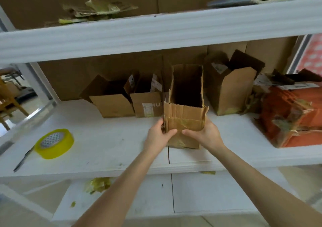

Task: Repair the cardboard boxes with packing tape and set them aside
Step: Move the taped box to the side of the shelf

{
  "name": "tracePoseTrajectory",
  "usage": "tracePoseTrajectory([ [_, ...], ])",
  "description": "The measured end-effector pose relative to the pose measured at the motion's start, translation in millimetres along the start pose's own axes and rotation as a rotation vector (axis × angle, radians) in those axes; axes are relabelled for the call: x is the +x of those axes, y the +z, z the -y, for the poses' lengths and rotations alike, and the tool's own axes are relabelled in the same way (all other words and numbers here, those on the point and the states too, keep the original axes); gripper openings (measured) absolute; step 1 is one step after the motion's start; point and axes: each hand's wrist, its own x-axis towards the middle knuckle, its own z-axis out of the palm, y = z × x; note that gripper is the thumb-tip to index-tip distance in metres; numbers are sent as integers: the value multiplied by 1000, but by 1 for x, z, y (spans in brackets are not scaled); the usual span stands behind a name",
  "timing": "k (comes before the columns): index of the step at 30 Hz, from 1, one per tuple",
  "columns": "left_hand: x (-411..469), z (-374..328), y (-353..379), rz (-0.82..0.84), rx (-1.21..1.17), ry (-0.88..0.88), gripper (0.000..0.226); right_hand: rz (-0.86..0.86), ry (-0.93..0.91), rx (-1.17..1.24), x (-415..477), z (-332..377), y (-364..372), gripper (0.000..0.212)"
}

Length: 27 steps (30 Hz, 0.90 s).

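Note:
A tall, worn cardboard box [185,111] stands open-topped on the white shelf [108,139], with old yellowish tape across its near face. My left hand [159,134] grips its lower left corner, thumb on the front. My right hand [206,134] grips the lower right side, thumb on the front too. A roll of yellow packing tape [54,144] lies flat on the shelf far to the left, apart from both hands.
Three open cardboard boxes [113,103] [148,103] [231,89] stand behind along the shelf's back. An orange box [292,115] with torn tape sits at right. A dark pen or knife [23,158] lies by the tape roll. An upper shelf beam [156,31] overhangs. Tape scraps [97,185] lie below.

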Motion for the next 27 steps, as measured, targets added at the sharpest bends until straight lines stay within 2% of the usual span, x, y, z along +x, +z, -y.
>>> tracePoseTrajectory([
  [7,-24,13,-55,-91,19,60,63,-89,-19,50,-34,40,37,63],
  [12,-53,24,-99,-184,56,47,55,-114,-148,-9,-65,65,71,58],
  [15,-71,34,-131,-265,114,45,52,-45,-187,1,-75,82,96,54],
  [20,-81,60,-181,-383,274,38,33,87,-221,0,-77,116,148,48],
  [23,-80,78,-205,-410,366,29,30,80,-225,-100,-74,127,182,46],
  [27,-73,100,-226,-353,399,-56,30,70,-131,-240,-75,131,218,45],
])
